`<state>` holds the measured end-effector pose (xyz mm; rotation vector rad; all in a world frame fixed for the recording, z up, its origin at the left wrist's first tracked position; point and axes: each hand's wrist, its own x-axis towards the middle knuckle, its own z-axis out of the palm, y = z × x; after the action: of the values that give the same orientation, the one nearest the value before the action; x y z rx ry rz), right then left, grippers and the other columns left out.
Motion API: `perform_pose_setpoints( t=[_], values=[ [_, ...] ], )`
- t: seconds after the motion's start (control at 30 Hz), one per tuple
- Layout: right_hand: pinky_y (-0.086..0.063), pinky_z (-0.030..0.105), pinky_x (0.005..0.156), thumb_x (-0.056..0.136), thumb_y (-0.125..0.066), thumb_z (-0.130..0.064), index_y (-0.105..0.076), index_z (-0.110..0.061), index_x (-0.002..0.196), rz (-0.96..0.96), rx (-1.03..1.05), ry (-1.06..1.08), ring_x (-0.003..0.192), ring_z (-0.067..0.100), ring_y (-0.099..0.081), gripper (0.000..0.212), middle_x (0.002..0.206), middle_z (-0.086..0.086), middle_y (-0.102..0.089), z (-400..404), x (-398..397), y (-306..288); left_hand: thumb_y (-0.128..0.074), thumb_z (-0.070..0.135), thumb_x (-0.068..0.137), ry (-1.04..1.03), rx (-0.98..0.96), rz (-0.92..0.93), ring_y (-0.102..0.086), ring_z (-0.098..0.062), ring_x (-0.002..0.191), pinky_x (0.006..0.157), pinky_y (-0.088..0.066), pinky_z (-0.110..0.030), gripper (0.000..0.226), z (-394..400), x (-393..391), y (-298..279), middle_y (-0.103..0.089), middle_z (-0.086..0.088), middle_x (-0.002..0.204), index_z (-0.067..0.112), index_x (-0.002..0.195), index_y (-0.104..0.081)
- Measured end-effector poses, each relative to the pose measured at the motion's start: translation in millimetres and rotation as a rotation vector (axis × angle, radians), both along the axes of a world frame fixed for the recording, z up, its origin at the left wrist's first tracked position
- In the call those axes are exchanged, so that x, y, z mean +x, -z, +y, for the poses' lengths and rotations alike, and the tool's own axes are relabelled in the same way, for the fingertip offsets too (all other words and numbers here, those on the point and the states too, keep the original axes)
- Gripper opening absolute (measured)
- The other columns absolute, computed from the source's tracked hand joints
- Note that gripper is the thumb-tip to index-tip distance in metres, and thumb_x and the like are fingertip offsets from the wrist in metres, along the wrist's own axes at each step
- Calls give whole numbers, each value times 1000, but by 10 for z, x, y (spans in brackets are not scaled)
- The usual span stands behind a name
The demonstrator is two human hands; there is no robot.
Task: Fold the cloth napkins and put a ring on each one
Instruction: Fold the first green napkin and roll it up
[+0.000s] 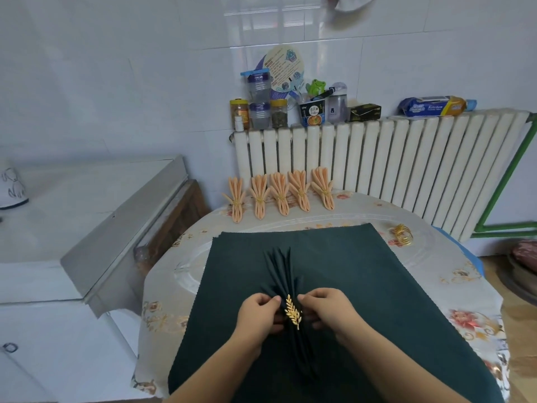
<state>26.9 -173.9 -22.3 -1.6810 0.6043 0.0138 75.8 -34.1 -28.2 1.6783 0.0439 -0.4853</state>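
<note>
Napkin: a pleated dark green napkin (pixel 286 274) lay on the stack of flat green napkins (pixel 343 257) on the round table (pixel 453 271), its long axis running away from the person, fan end farthest.
Ring: a gold leaf-shaped ring (pixel 293 312) sat round the pleats, between the two hands.
Left hand: the left hand (pixel 258 314) pinched the pleats just left of the ring, fingers curled.
Right hand: the right hand (pixel 327 311) pinched them just right of it, equally near.
Next move: probably seating the ring along the napkin's axis, with both hands bunching the folds.
Finished: five peach napkins (pixel 279 196), ringed, lay in a row at the far edge.
Spare rings: gold rings (pixel 402 234) lay beside the stack's far right corner.
Containers: jars and a cup (pixel 312 112) stood on the radiator (pixel 406 158); contents unclear.
</note>
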Motion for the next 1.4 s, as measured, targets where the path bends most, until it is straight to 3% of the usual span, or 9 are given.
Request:
perform_pose_setpoints(
  t=[0.17,0.3,0.53,0.8,0.93,1.07,1.24,1.4],
  values=[
    [-43,22,53,89,-63,-16,-62,-6,76,-84,219,84,58,13,-52,17,66,5,-57,-63,369,-113,-56,15,95,-73,-70,-2,-69,-24,80,69,-58,-35,16,-123,387,-141,-70,-13,85,2,86,-59],
    [-45,25,56,87,-66,-16,-64,-6,80,-97,346,188,61,14,-55,11,67,4,-61,-345,771,-136,-57,16,94,-80,-115,18,-69,-24,84,69,-57,-31,15,-433,813,-227,-71,-13,91,2,94,-62],
    [-43,24,55,87,-66,-14,-63,-6,79,-147,375,320,58,14,-53,11,65,4,-60,-1070,1376,-191,-54,15,96,-29,-197,59,-66,-21,85,69,-54,-27,13,-1261,1475,-307,-68,-12,92,7,87,-60],
    [-42,19,44,89,-62,-9,-59,-1,73,-177,247,462,54,16,-48,18,63,9,-56,-2327,2078,-155,-61,17,92,32,-209,138,-65,-17,68,65,-55,-27,9,-2708,2349,-110,-67,-5,78,9,90,-61],
    [-48,21,52,91,-60,-11,-63,-2,82,-146,172,517,58,17,-54,13,69,10,-60,-2980,2440,-59,-64,16,90,26,-183,174,-66,-20,69,62,-55,-32,10,-3509,2820,85,-68,-7,77,10,82,-62],
    [-51,23,57,92,-58,-10,-62,1,94,-83,109,490,63,18,-57,12,74,10,-61,-3385,2766,64,-66,19,87,-34,-108,90,-69,-24,74,74,-59,-39,18,-3914,3064,233,-71,-10,84,13,71,-60],
    [-51,37,91,90,-61,-22,-67,-1,101,-8,-97,425,90,26,-66,25,95,13,-70,-3488,3111,245,-63,25,88,-134,16,-49,-69,-23,72,74,-59,-40,19,-3985,3291,381,-70,-5,80,16,71,-61],
    [-50,41,91,92,-57,-26,-69,-2,95,0,-269,437,92,28,-64,27,94,15,-69,-3492,3144,390,-61,27,89,-111,25,-9,-69,-24,74,74,-59,-42,19,-3993,3289,493,-71,-5,81,15,75,-63]
  ],
)
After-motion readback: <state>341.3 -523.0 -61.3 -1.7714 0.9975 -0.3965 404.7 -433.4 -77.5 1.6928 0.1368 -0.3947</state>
